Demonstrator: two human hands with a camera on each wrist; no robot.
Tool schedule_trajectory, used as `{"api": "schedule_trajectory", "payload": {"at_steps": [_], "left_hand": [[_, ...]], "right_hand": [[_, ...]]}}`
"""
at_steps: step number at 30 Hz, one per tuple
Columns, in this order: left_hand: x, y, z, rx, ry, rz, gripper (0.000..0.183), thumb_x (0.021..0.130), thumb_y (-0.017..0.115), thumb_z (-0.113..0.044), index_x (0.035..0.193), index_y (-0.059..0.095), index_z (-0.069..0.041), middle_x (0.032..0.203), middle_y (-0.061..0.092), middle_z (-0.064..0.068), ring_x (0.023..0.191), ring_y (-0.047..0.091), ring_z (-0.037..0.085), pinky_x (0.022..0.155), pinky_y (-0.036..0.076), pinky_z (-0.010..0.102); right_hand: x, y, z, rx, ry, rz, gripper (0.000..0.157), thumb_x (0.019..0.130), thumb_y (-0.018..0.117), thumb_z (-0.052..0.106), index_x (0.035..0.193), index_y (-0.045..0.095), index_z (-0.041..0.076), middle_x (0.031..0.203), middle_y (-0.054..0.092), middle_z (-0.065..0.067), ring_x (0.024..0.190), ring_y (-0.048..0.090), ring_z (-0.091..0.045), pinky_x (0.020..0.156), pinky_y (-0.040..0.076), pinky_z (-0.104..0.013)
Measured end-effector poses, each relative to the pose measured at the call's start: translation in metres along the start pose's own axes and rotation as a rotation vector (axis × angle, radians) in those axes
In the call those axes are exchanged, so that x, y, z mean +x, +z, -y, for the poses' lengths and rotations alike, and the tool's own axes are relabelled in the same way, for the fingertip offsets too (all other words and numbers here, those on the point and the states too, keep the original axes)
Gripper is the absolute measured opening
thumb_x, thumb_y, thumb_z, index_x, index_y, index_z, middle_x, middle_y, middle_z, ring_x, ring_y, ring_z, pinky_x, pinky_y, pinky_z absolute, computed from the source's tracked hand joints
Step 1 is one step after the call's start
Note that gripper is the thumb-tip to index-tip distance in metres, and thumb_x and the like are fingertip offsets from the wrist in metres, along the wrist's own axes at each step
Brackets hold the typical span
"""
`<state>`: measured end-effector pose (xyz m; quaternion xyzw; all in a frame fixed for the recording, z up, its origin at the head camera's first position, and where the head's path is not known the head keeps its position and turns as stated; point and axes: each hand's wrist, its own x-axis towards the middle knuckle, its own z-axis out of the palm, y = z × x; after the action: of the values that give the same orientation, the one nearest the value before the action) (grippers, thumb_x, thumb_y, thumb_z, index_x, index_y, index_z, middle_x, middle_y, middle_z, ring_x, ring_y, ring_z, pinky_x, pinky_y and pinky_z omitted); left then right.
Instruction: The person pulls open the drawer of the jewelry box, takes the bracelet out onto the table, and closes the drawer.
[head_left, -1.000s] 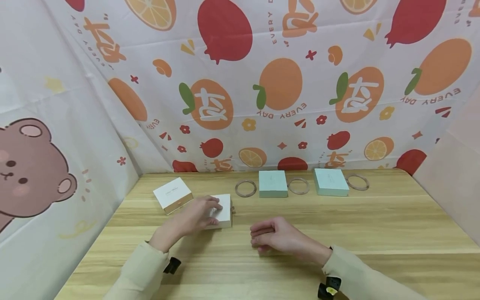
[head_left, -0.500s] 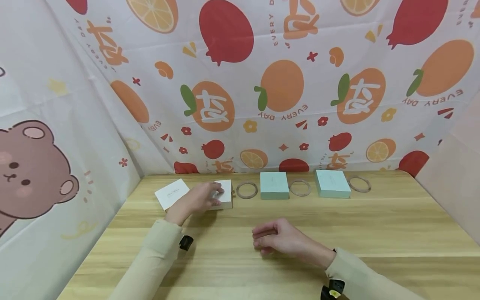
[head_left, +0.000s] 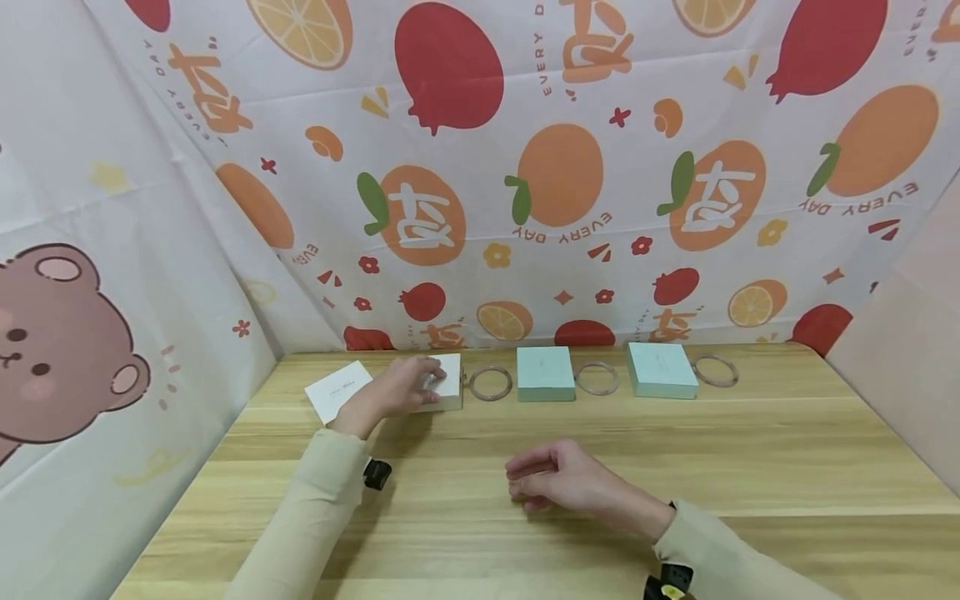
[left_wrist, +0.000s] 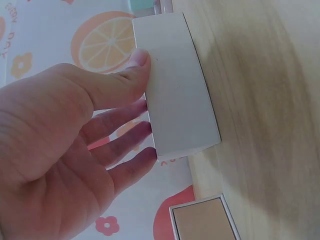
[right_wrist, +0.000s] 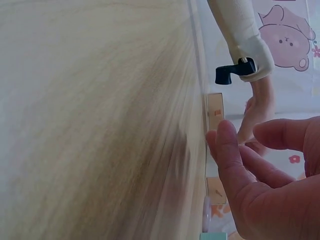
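My left hand (head_left: 396,387) rests on a white drawer-style gift box (head_left: 450,367) at the back of the table. In the left wrist view the thumb tip lies at the upper edge of the box (left_wrist: 177,85), and the nearly straight fingers touch its top. A small tab shows on the box's right side, close by a round bangle (head_left: 491,398). My right hand (head_left: 562,479) holds nothing; it hovers low near the table's middle with loosely bent fingers, as the right wrist view of the hand (right_wrist: 265,195) also shows.
Left of the box lies another white box (head_left: 335,392), turned at an angle. To the right stand a mint box (head_left: 545,367), a bangle (head_left: 597,393), a second mint box (head_left: 663,367) and one more bangle (head_left: 718,385). A fruit-print curtain (head_left: 480,200) hangs behind the table.
My left hand has slid the white box back toward the curtain, into line with the bangles and mint boxes. Over the last half second it hardly moves. The right hand stays nearly still.
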<state>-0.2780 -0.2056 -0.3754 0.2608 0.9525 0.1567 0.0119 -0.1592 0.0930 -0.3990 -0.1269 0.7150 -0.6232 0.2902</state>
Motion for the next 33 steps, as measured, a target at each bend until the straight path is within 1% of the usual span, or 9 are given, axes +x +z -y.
{"api": "schedule_trajectory", "payload": {"at_steps": [6,12,17,19,23,25,28,31,33], "left_hand": [[-0.002,-0.002,0.0,-0.01,-0.012,0.021,0.032,0.091,0.076,-0.012,0.12,0.071,-0.001,0.128,0.069,0.019,0.125,0.061,0.04,0.108,0.046,0.057],[-0.023,-0.012,0.007,-0.039,-0.07,-0.024,0.045,0.096,0.069,-0.02,0.135,0.062,0.001,0.139,0.062,0.023,0.133,0.055,0.044,0.112,0.043,0.06],[-0.051,-0.02,0.021,0.019,-0.11,-0.104,0.043,0.094,0.067,-0.015,0.132,0.062,0.005,0.137,0.062,0.027,0.129,0.056,0.048,0.108,0.045,0.062],[-0.062,-0.019,0.027,0.044,-0.12,-0.13,0.041,0.093,0.067,-0.014,0.128,0.064,0.008,0.133,0.063,0.029,0.122,0.059,0.05,0.103,0.048,0.061],[-0.081,-0.017,0.039,0.096,-0.168,-0.143,0.041,0.089,0.069,-0.013,0.123,0.064,0.009,0.127,0.062,0.033,0.109,0.062,0.052,0.092,0.052,0.062],[-0.086,-0.015,0.043,0.103,-0.185,-0.139,0.043,0.087,0.07,-0.012,0.123,0.064,0.009,0.127,0.061,0.035,0.106,0.062,0.052,0.088,0.052,0.062],[-0.089,-0.014,0.047,0.103,-0.179,-0.138,0.044,0.086,0.069,-0.01,0.126,0.063,0.009,0.129,0.06,0.036,0.11,0.06,0.054,0.091,0.05,0.064],[-0.089,-0.015,0.045,0.117,-0.169,-0.145,0.042,0.087,0.069,-0.008,0.125,0.064,0.009,0.126,0.061,0.036,0.11,0.061,0.054,0.093,0.051,0.064],[-0.09,-0.016,0.042,0.135,-0.167,-0.145,0.04,0.085,0.07,-0.006,0.121,0.065,0.01,0.12,0.064,0.035,0.104,0.064,0.05,0.091,0.053,0.062]], "right_hand": [[-0.002,-0.004,-0.002,0.006,-0.007,-0.01,0.034,0.098,0.065,0.007,0.129,0.064,-0.007,0.113,0.073,-0.016,0.099,0.072,-0.019,0.083,0.062,-0.034],[-0.004,-0.008,-0.003,0.01,-0.005,-0.016,0.034,0.098,0.066,0.008,0.129,0.064,-0.006,0.114,0.073,-0.016,0.097,0.072,-0.017,0.083,0.062,-0.034],[-0.005,-0.011,-0.006,0.024,0.005,-0.012,0.031,0.098,0.066,0.008,0.125,0.066,-0.005,0.112,0.074,-0.016,0.095,0.073,-0.018,0.081,0.062,-0.032],[-0.006,-0.012,-0.008,0.027,0.011,-0.011,0.029,0.098,0.066,0.008,0.124,0.067,-0.005,0.11,0.075,-0.015,0.094,0.073,-0.018,0.08,0.062,-0.032],[-0.007,-0.014,-0.014,0.03,0.014,-0.011,0.029,0.098,0.066,0.009,0.123,0.067,-0.005,0.108,0.075,-0.014,0.093,0.074,-0.019,0.078,0.062,-0.032],[-0.008,-0.015,-0.017,0.028,0.016,-0.013,0.029,0.098,0.066,0.01,0.122,0.067,-0.006,0.108,0.075,-0.015,0.092,0.074,-0.018,0.078,0.062,-0.033],[-0.009,-0.017,-0.018,0.019,0.021,-0.017,0.029,0.099,0.065,0.01,0.123,0.066,-0.007,0.108,0.076,-0.015,0.091,0.074,-0.018,0.077,0.063,-0.033],[-0.01,-0.018,-0.017,0.01,0.023,-0.023,0.028,0.1,0.065,0.011,0.122,0.067,-0.006,0.108,0.076,-0.015,0.091,0.074,-0.018,0.076,0.062,-0.033],[-0.01,-0.018,-0.016,0.008,0.017,-0.022,0.028,0.1,0.065,0.011,0.122,0.067,-0.006,0.108,0.076,-0.016,0.091,0.074,-0.017,0.076,0.062,-0.032]]}}
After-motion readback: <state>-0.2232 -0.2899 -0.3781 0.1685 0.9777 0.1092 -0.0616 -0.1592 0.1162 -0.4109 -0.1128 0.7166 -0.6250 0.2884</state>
